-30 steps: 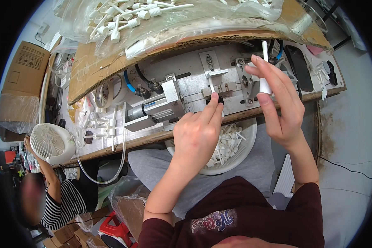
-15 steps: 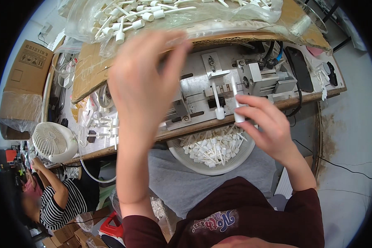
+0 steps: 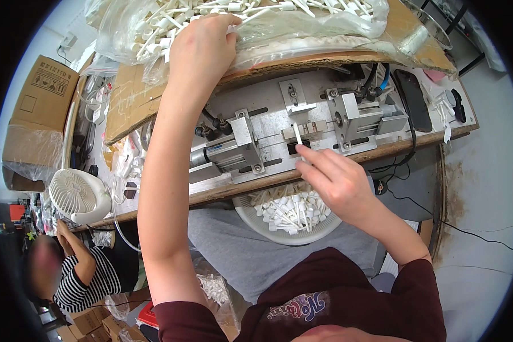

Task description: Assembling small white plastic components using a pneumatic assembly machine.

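My left hand [image 3: 202, 54] reaches over the plastic bag of white stemmed caps [image 3: 154, 48]. Its fingers curl together at the near side of the heap, where a stem sticks out past the fingertips; the cap end is hidden. My right hand [image 3: 339, 179] is at the metal fixture [image 3: 302, 130], thumb and fingertips closed on the lower end of another white stemmed cap [image 3: 297, 134]. That stem points away from me under the small metal stop [image 3: 300, 108]; the fingers cover its cap end.
A round basket [image 3: 246, 219] full of white stemmed caps sits on my lap. Pneumatic cylinders [image 3: 222, 149] flank the fixture. Cardboard [image 3: 131, 102] holds the bag. A phone [image 3: 411, 100] lies right, a small fan [image 3: 80, 194] left. A person in a striped shirt [image 3: 100, 273] is beyond.
My left hand has moved away from me to the bag. My right hand has moved left onto the piece in the fixture; the white stemmed cap it held earlier is out of its fingers.
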Motion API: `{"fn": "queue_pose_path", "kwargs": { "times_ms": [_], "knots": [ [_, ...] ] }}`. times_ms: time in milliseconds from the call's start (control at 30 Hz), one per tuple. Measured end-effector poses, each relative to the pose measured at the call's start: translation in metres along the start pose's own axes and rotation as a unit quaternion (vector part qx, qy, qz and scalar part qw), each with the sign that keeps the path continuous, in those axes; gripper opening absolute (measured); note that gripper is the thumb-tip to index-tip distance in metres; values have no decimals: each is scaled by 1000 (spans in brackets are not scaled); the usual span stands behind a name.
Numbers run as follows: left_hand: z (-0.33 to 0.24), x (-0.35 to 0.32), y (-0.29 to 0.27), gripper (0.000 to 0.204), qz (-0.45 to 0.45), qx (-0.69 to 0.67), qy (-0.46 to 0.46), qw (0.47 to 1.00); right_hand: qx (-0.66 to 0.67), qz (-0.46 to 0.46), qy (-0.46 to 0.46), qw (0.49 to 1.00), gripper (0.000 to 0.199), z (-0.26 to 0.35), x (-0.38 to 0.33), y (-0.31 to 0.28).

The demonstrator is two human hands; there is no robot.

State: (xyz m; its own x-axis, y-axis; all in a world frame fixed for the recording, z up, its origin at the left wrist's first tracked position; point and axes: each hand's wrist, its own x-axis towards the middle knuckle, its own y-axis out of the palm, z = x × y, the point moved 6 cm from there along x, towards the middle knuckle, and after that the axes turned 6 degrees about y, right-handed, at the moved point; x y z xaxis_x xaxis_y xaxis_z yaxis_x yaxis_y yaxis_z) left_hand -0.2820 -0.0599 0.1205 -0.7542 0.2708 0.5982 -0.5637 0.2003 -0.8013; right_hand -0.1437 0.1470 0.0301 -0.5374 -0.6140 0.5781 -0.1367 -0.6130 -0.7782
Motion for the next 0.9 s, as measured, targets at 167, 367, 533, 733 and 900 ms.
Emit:
{"fn": "queue_pose_path", "kwargs": {
  "times_ms": [167,367,533,733,900],
  "knots": [
    [-33,-16,-26,23,-67,-134,-21,989,-39,-10,-3,999,27,-5,-3,1],
    [-66,-47,-59,27,-109,-264,-23,958,-70,60,32,995,30,2,12,1],
    [-77,-89,-59,35,-91,-347,-66,931,-81,73,40,993,26,1,13,1],
    [-81,-137,-72,36,-96,-304,-76,945,65,78,70,992,20,-11,58,-24],
    [-97,-159,-72,37,-97,-327,-90,936,75,-159,3,984,23,-33,184,-43]
  ]
}}
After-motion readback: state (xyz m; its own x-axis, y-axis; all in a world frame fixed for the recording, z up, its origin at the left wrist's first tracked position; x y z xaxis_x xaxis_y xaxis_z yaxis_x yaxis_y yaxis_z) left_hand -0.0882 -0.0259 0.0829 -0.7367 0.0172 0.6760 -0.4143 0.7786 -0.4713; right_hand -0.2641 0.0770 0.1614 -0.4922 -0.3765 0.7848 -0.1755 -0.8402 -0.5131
